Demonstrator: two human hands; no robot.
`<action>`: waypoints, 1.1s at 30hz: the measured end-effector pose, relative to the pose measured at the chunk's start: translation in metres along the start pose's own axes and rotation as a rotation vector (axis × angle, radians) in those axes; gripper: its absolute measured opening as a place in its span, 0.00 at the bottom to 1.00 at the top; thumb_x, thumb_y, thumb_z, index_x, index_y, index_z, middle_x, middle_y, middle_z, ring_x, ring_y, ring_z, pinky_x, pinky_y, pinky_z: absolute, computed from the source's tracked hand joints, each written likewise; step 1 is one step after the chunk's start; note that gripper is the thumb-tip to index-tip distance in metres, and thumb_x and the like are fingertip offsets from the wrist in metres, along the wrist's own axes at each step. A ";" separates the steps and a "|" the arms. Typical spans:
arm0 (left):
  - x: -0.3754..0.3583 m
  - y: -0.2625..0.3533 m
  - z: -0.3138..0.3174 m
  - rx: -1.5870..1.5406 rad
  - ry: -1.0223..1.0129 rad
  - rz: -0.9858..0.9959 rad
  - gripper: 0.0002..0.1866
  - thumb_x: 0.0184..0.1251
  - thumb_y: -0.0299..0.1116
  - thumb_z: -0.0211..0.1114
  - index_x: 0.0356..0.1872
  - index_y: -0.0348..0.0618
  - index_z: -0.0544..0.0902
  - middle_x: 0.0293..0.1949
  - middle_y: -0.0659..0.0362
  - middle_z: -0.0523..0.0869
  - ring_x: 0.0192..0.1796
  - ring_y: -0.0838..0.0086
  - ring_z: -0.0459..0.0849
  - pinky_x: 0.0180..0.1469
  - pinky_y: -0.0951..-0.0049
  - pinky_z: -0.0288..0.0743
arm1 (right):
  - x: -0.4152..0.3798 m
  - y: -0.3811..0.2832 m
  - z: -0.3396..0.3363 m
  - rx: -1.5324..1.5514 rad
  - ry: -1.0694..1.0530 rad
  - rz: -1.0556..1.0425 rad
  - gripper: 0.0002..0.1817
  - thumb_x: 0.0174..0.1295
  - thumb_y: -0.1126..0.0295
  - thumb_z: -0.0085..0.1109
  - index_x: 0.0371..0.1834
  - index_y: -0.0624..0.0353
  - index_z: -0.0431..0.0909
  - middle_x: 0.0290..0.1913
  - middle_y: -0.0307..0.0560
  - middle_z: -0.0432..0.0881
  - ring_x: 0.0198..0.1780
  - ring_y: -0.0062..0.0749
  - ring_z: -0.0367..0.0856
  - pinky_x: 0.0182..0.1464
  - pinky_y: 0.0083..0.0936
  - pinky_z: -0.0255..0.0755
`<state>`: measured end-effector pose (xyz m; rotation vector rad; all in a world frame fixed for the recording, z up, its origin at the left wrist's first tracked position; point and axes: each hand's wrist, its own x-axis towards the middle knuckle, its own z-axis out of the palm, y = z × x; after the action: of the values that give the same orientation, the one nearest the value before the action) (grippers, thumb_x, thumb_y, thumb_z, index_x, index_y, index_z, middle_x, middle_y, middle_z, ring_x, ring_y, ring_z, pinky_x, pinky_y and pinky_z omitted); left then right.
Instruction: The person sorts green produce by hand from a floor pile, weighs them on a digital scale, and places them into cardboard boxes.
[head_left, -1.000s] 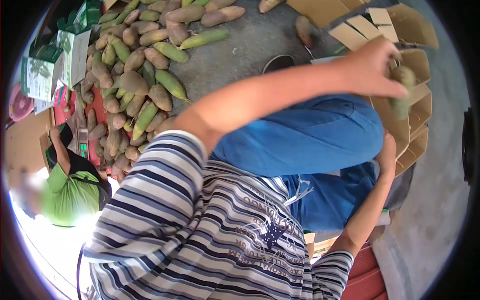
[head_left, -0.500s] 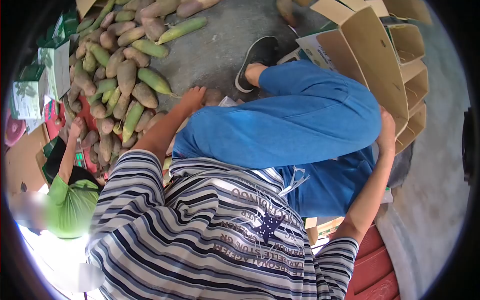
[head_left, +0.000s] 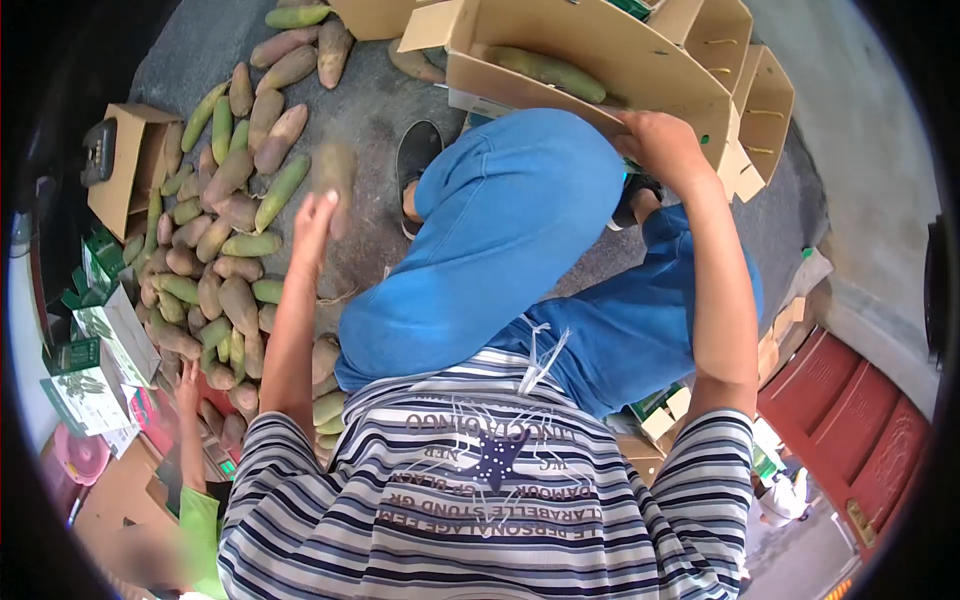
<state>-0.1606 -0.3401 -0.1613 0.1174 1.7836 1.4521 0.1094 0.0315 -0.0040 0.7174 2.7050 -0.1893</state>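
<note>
The left hand [head_left: 312,222] grips a brownish root vegetable [head_left: 333,180], lifted above the concrete floor [head_left: 370,110] just beside the heap of vegetables [head_left: 215,250]. The right hand [head_left: 662,148] is clasped on the near edge of the open cardboard box [head_left: 590,55], which rests against the raised knee [head_left: 540,160] and holds one long green vegetable [head_left: 545,68]. At lower left, a co-worker's arm [head_left: 190,420] reaches toward the heap.

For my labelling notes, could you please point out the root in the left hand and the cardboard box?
root [head_left: 335,175], head view, middle of its blurred body.
cardboard box [head_left: 600,55], head view, bare side wall.
</note>
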 end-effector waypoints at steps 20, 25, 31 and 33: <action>0.023 0.060 0.044 0.778 0.318 0.829 0.22 0.54 0.38 0.66 0.48 0.39 0.76 0.48 0.46 0.77 0.54 0.55 0.74 0.57 0.61 0.68 | -0.004 -0.008 -0.012 0.055 0.038 -0.031 0.13 0.55 0.72 0.49 0.43 0.54 0.79 0.38 0.59 0.80 0.42 0.55 0.78 0.42 0.41 0.72; -0.022 -0.038 -0.151 1.111 0.797 0.240 0.25 0.47 0.36 0.66 0.47 0.36 0.75 0.47 0.46 0.77 0.54 0.54 0.73 0.57 0.59 0.68 | -0.001 -0.003 -0.009 0.040 -0.002 0.013 0.15 0.53 0.72 0.51 0.45 0.53 0.79 0.41 0.56 0.81 0.45 0.50 0.79 0.47 0.36 0.71; -0.072 -0.133 -0.304 1.079 0.823 -0.442 0.47 0.48 0.50 0.69 0.66 0.38 0.57 0.64 0.45 0.64 0.64 0.57 0.67 0.64 0.62 0.63 | 0.001 0.007 -0.006 0.067 -0.069 0.081 0.15 0.56 0.68 0.50 0.46 0.56 0.78 0.43 0.57 0.81 0.46 0.51 0.79 0.49 0.36 0.71; -0.068 -0.152 -0.327 0.887 0.749 -0.501 0.50 0.47 0.53 0.70 0.67 0.39 0.55 0.66 0.46 0.62 0.66 0.58 0.65 0.65 0.62 0.62 | 0.001 0.016 -0.001 0.077 -0.082 0.075 0.15 0.56 0.68 0.49 0.45 0.58 0.78 0.43 0.58 0.81 0.46 0.52 0.79 0.48 0.37 0.71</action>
<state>-0.2602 -0.6805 -0.2535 -0.4506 2.6964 0.2585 0.1162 0.0456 -0.0044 0.8132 2.6008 -0.2988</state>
